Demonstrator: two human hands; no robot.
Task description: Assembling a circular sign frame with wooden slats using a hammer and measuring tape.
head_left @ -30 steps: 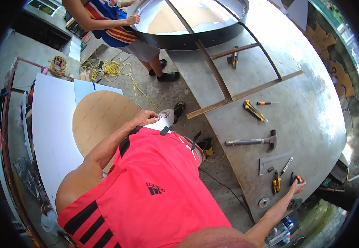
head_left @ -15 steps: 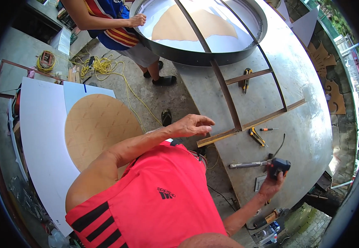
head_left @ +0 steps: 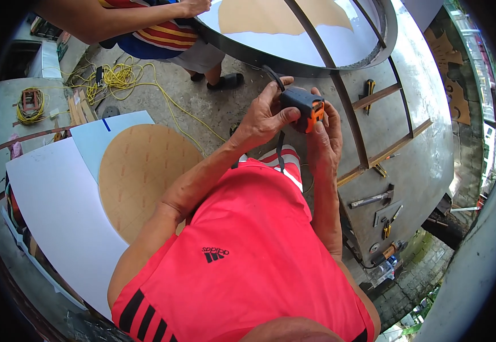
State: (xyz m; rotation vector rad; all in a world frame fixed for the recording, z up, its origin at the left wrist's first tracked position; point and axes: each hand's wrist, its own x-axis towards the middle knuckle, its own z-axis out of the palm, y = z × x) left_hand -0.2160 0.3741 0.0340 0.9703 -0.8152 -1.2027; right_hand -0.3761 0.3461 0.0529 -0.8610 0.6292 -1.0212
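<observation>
A black and orange tape measure is held up in front of my body, with both hands on it. My left hand grips its left side, the thumb lying along the case and the fingers near a black strap at the top. My right hand closes round the right side, its thumb by the orange part. Just beyond is a large round frame with a dark rim and a white and brown inside. A rusty metal ladder-like frame runs out from it across the grey table.
On the table lie a hammer, a yellow cutter and another cutter. A round brown board rests on white sheets at my left. Yellow cord coils on the floor. Another person's arm touches the round frame.
My right hand has brought the tape measure from over the table to in front of me. My left hand has come up and taken hold of it too. The view has shifted.
</observation>
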